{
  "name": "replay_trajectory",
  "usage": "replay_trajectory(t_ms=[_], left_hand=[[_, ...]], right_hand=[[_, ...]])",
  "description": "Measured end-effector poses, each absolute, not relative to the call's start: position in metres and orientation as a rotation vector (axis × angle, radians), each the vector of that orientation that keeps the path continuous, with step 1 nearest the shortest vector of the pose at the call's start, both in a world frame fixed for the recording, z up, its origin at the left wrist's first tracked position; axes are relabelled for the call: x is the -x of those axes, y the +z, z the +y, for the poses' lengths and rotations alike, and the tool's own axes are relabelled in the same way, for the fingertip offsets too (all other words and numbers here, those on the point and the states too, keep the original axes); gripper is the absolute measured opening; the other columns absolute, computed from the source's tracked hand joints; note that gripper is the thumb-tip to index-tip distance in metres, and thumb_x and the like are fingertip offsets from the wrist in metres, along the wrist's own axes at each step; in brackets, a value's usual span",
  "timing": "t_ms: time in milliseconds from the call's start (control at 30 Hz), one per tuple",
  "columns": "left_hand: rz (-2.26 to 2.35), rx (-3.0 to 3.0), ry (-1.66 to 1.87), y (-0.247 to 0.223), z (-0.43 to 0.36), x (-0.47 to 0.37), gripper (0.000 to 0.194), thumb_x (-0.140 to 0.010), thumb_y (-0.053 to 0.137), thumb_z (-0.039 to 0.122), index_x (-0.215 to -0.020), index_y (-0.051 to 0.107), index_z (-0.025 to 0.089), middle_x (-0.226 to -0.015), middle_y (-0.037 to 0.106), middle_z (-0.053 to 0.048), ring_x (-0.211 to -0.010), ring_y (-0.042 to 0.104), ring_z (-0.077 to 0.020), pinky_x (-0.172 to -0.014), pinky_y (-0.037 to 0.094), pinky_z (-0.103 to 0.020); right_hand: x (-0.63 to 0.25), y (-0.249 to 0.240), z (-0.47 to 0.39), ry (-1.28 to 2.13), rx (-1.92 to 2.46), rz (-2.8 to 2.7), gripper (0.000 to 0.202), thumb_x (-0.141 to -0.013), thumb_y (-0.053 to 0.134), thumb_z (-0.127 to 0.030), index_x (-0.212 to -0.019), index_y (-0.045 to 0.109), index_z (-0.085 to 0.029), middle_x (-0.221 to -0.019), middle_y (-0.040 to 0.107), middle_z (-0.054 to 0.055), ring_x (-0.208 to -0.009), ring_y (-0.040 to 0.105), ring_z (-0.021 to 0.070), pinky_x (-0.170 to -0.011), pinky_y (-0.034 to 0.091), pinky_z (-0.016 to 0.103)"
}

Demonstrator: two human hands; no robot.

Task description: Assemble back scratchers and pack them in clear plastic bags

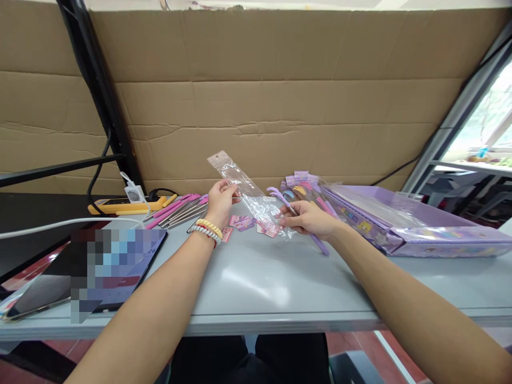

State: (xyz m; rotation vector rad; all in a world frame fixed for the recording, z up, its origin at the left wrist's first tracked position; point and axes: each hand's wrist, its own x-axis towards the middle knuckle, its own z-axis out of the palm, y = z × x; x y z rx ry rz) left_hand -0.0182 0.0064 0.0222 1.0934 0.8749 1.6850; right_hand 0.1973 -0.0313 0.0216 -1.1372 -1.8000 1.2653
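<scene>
A long clear plastic bag (244, 184) with a hang-hole header slants over the table, pinched near its middle by my left hand (223, 201). My right hand (306, 217) is closed around a purple back scratcher (320, 245), its clawed head up and to the left. The fingertips of that hand also meet the lower end of the bag. Several small pink and purple cards (242, 222) lie on the table beneath the bag. Left of them is a pile of back scratchers (184, 213) with metal rods and pink or purple ends.
On the right stands an open purple box (400, 240), with bagged back scratchers (306, 186) beside it. A yellow power strip (120, 206) with a white charger sits back left. A tablet (124, 261) lies near the front left. Cardboard (280, 101) walls the back.
</scene>
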Motion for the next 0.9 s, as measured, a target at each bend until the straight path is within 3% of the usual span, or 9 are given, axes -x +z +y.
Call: replay_trajectory(t_ms=[167,333,467,667,900], left_hand=[[0.747,-1.269,1.352,0.02,-0.002,0.012,0.029,-0.067,0.069,0.033,-0.086,0.054,0.017,-0.083,0.061,-0.003,-0.064,0.057,-0.0107,-0.055,0.046,-0.025],[0.818,-1.345,1.323,0.014,-0.002,0.005,0.022,-0.064,0.07,0.019,-0.08,0.056,0.014,-0.068,0.06,-0.001,-0.058,0.054,-0.0095,-0.055,0.044,-0.024],[0.832,-1.311,1.373,0.013,0.001,0.008,0.02,-0.065,0.069,0.014,-0.08,0.055,0.014,-0.064,0.058,0.0,-0.057,0.055,-0.0095,-0.058,0.045,-0.025],[0.749,-1.327,1.36,0.015,-0.001,0.009,0.023,-0.064,0.071,0.021,-0.079,0.056,0.013,-0.066,0.059,0.0,-0.058,0.057,-0.01,-0.059,0.046,-0.026],[0.65,-1.388,1.208,0.015,-0.01,0.001,0.036,-0.059,0.078,0.026,-0.085,0.058,0.012,-0.075,0.064,-0.004,-0.065,0.06,-0.013,-0.061,0.048,-0.028]], right_hand=[[-0.197,0.021,-0.029,1.222,1.074,-1.773,0.028,-0.066,0.072,-0.033,-0.079,0.054,-0.016,-0.056,0.053,-0.004,-0.036,0.031,0.0023,-0.036,0.017,0.021],[-0.197,0.021,-0.03,1.17,1.048,-1.787,0.025,-0.065,0.072,-0.031,-0.078,0.056,-0.017,-0.051,0.041,-0.008,-0.039,0.029,0.0029,-0.036,0.019,0.02],[-0.197,0.02,-0.03,1.142,1.052,-1.744,0.032,-0.06,0.075,-0.027,-0.084,0.055,-0.018,-0.065,0.053,-0.004,-0.046,0.036,0.0044,-0.037,0.021,0.019],[-0.197,0.018,-0.027,1.071,1.084,-1.695,0.026,-0.064,0.072,-0.032,-0.078,0.057,-0.017,-0.055,0.044,-0.006,-0.041,0.031,0.0038,-0.036,0.018,0.02],[-0.195,0.019,-0.029,1.018,1.09,-1.735,0.028,-0.07,0.067,-0.04,-0.07,0.054,-0.016,-0.056,0.045,-0.004,-0.042,0.031,0.0039,-0.038,0.019,0.021]])
